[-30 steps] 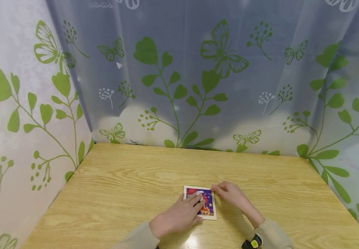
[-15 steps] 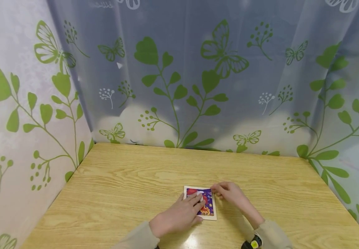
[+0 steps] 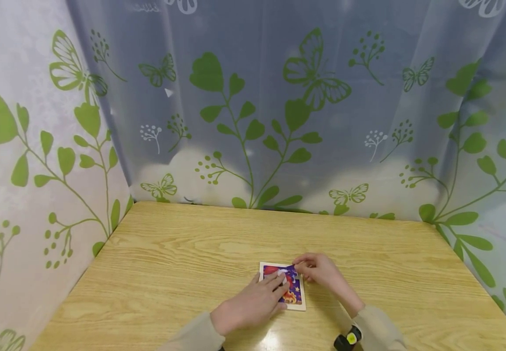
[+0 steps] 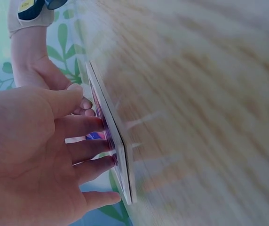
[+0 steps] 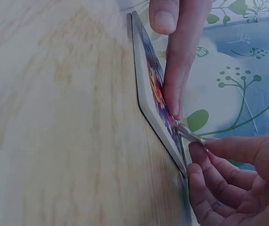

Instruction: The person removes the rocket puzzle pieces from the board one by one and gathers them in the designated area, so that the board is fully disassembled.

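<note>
A small square picture board (image 3: 296,307) with a pale frame lies flat on the table; its picture is purple, red and orange with stars, like a jigsaw puzzle. My left hand (image 3: 253,301) lies over the board's left part, its fairly straight fingers resting on the picture and hiding much of it. At the upper right corner, my right hand (image 3: 322,271) pinches a thin puzzle piece (image 5: 191,135) between thumb and fingers. In the right wrist view, that piece is tilted up from the board's surface, close to my left fingertips (image 5: 174,107).
The wooden table (image 3: 191,243) extends around the board. Behind it hangs a grey-blue curtain (image 3: 253,122) with green leaves and butterflies, and similar cloth covers both sides. A black band with a yellow disc (image 3: 350,337) is on my right wrist.
My right hand has shifted slightly left, over the board's upper right corner, and the piece there has lifted. My left hand has stayed in place.
</note>
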Motion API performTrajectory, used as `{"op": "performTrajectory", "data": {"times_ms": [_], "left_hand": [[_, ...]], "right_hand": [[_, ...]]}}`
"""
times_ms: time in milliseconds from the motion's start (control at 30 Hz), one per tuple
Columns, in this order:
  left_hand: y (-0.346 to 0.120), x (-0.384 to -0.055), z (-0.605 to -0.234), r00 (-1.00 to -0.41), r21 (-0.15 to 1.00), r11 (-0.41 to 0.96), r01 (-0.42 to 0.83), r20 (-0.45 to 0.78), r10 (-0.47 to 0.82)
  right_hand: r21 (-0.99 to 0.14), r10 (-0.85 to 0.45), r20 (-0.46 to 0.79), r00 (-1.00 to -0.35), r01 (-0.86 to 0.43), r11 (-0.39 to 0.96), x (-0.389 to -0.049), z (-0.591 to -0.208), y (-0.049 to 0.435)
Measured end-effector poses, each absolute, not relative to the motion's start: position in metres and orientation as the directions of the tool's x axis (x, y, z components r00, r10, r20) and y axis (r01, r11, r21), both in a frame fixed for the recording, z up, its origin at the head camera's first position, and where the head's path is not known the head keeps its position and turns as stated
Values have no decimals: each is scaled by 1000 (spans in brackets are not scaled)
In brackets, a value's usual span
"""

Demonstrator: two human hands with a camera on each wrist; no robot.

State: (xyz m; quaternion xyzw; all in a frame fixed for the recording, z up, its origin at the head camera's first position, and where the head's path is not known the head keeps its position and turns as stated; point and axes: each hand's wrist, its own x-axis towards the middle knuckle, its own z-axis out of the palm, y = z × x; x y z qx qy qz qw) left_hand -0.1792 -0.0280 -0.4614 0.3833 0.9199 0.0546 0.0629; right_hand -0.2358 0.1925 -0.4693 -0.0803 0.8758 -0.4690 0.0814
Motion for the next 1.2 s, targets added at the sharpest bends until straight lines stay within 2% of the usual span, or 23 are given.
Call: {"op": "performTrajectory", "data": {"times_ms": [333,733,1200], "left_hand": [[-27,-179,-462,-700,143,703,697,-79,710],[-29,-178,-458,-690,188,694,695,-95,718],[-29,-177,-463,-699,166,698,697,-62,713]], "right_hand": [[-876,-199,-19,-980,-79,476,-238,-470,201],[-928,-64,-40,-997,13,374,-242,-467,224],[-912,-43,-59,-997,36,408,-242,-463,260]]}}
